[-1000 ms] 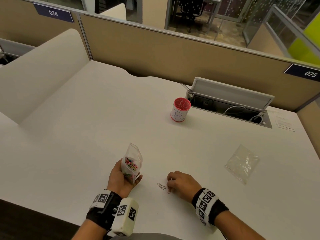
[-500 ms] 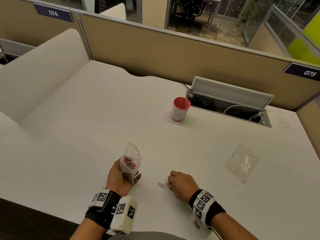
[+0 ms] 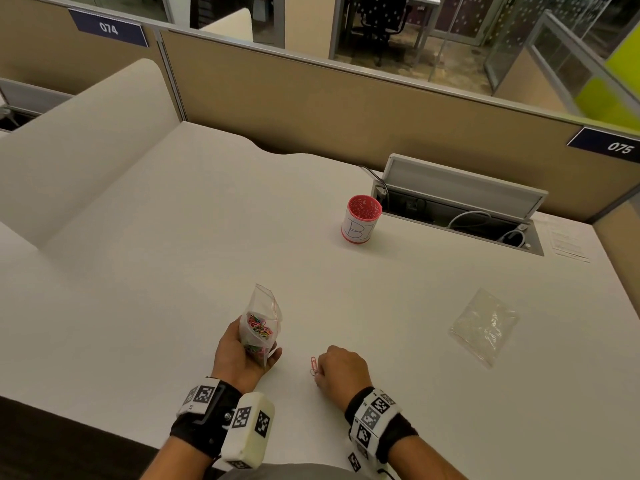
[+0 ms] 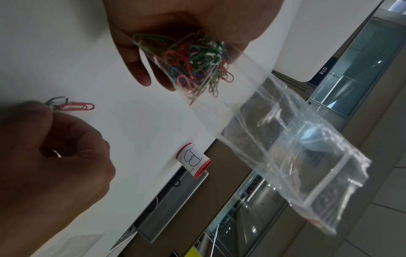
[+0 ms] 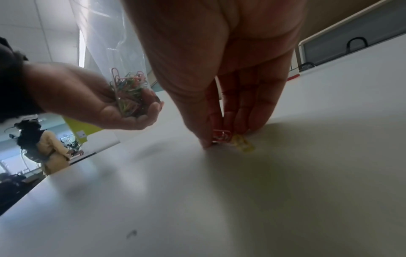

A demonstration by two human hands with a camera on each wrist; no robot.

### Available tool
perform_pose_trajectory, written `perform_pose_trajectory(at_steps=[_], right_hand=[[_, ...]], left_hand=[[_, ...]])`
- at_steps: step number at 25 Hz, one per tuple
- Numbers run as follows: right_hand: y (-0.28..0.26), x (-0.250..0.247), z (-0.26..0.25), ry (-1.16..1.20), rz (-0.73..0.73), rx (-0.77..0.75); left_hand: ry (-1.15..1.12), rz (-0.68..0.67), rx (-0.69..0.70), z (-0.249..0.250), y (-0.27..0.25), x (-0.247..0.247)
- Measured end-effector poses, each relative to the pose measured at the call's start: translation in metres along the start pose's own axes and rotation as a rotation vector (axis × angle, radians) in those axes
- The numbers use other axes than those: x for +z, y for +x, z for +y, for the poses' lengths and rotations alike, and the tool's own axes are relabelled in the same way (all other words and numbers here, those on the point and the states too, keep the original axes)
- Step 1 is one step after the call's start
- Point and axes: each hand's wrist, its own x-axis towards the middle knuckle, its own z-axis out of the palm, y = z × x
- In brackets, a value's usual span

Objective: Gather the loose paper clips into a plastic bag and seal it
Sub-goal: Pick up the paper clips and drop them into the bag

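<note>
Head view: red clip [image 3: 313,364] at fingers [image 3: 321,373].

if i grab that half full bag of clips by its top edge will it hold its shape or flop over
Probably flop: the plastic bag is thin film, and its empty upper part already creases and sags past the left hand. The paper clips bunch at the bottom, so it would likely hang bottom-heavy. The mouth looks unsealed, so tipping it may spill clips.

red paper clip [image 4: 77,107] (white desk [image 3: 173,254])

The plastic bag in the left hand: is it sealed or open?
Open: the plastic bag in the left hand gapes at the top, its zip strips apart.
</note>
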Motion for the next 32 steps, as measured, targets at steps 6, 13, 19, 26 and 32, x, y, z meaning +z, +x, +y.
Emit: perform_pose_trajectory(at_steps=[6,13,19,26,32], right_hand=[[0.003,-0.013,-0.003,-0.076,-0.045,0.008],[-0.002,-0.054,0.02,0.284,0.124,0.125],[-0.028,-0.125,-0.016,0.774,0.366,-0.123],[-0.034,-0.132,-0.053,0.846,0.361,-0.278],[-0.012,-0.099,-0.011,0.969,0.372,-0.08]], left_hand=[[-0.006,0.007,-0.001,0.001,-0.005,0.005],[-0.008,0.029,-0.023,0.003,-0.004,0.001],[0.031,0.011,-0.037,-0.005,-0.015,0.015],[0.063,-0.009,-0.023,-0.007,-0.013,0.011],[0.029,0.012,-0.057,-0.007,-0.005,0.006]])
